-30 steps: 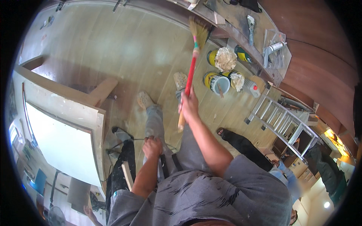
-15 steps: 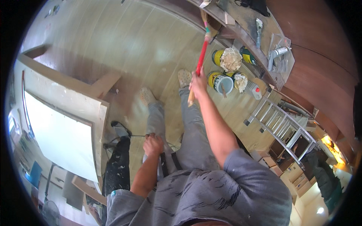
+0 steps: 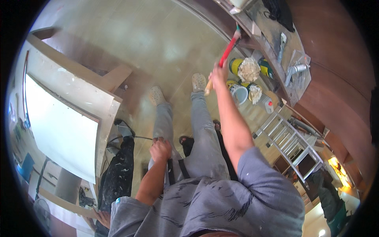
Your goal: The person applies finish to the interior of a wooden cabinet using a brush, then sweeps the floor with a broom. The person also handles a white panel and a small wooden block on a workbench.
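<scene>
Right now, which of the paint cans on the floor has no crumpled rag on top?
The white-sided can nearest the right hand, its open top showing. The other cans around it, such as the yellow-rimmed one, are topped or partly hidden by pale crumpled rags.

- The brush (image 3: 223, 59) in the right hand (image 3: 218, 73) has a red shaft and a pale wooden grip end.
- The person's trousers (image 3: 199, 130) are light grey; the shirt (image 3: 221, 205) is grey-blue with thin dark streaks.
- Both shoes (image 3: 198, 81) are beige.
- The floor (image 3: 158, 35) is pale beige tile.
- The paint cans (image 3: 237, 66) are yellow and green, topped with off-white rags.
- The ladder (image 3: 286, 142) is silver.
- The panel (image 3: 59, 126) is white, framed in light wood.
- A neighbour's trousers (image 3: 118, 173) are black with white spatter.
</scene>
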Demonstrator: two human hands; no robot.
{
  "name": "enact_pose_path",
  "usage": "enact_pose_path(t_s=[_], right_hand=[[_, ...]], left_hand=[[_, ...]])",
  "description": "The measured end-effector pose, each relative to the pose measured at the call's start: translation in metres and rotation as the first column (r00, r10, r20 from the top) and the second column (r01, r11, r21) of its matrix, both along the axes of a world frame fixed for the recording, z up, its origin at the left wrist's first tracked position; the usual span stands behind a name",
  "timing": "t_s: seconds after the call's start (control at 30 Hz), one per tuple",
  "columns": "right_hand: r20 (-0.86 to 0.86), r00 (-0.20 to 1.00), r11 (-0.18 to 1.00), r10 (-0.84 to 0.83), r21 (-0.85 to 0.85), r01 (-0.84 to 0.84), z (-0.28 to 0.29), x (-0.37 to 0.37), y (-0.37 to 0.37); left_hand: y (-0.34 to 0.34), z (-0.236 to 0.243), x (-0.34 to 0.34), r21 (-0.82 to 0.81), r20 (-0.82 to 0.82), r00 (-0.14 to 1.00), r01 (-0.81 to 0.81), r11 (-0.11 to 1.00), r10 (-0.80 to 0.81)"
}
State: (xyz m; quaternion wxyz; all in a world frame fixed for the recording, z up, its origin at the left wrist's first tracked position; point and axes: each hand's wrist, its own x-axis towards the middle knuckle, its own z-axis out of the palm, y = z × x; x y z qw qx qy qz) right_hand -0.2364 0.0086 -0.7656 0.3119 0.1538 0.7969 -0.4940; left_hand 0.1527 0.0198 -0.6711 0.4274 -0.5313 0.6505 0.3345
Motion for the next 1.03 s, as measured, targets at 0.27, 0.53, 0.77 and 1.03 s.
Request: enact_pose_path(t_s=[0.27,0.53,0.77,1.03], right_hand=[[0.001,0.959,0.947,0.284,0.157,-0.281,0.091,0.137,0.039],[-0.265,0.809,0.817,0.525,0.424,-0.391,-0.05,-0.069,-0.185],[-0.071,0.383,0.343,0.921,0.611,-0.714,-0.018,-0.031,-0.161],[-0.182,0.533,0.557,0.826,0.412,-0.722,0.102,0.023,-0.044]], left_hand=[[-0.003,-0.005,0.005,-0.016,-0.036,0.999,-0.036,0.999,0.035],[-0.003,-0.007,0.01,-0.023,-0.031,0.997,-0.078,0.997,0.077],[-0.002,-0.002,0.004,-0.017,-0.027,0.987,-0.16,0.987,0.16],[-0.006,-0.004,0.006,0.026,0.002,0.985,-0.171,0.985,0.171]])
